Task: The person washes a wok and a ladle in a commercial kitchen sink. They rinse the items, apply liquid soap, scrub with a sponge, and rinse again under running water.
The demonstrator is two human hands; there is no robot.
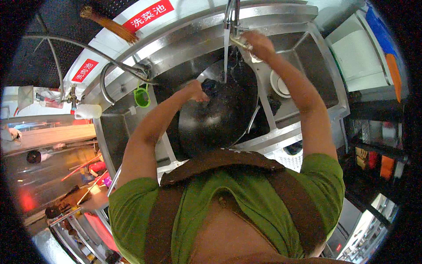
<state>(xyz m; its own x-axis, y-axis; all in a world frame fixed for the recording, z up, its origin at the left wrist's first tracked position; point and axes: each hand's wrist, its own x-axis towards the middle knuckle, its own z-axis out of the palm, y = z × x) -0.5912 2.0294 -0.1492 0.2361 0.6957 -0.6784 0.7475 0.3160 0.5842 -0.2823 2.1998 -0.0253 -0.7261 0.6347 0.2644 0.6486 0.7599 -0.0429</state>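
Observation:
A large black metal wok (214, 122) sits in the middle basin of a stainless steel sink (270, 133). Water (226, 56) runs from the faucet (230, 16) onto it. My left hand (197, 90) is over the wok, its fingers closed about a small dark item (209, 86); whether that is a cloth, a pad or a handle, I cannot tell. Beside the faucet, my right hand (259, 45), somewhat blurred, grips a pale yellowish bar (239, 42). Whether the bar belongs to the faucet is not clear.
The right basin holds a white bowl (280, 84). A green plastic strainer (142, 95) hangs at the left basin, near a flexible hose (108, 59). A bamboo wok brush (112, 24) is at the back wall. A white jug (87, 111) stands far left, a white bin (359, 56) right.

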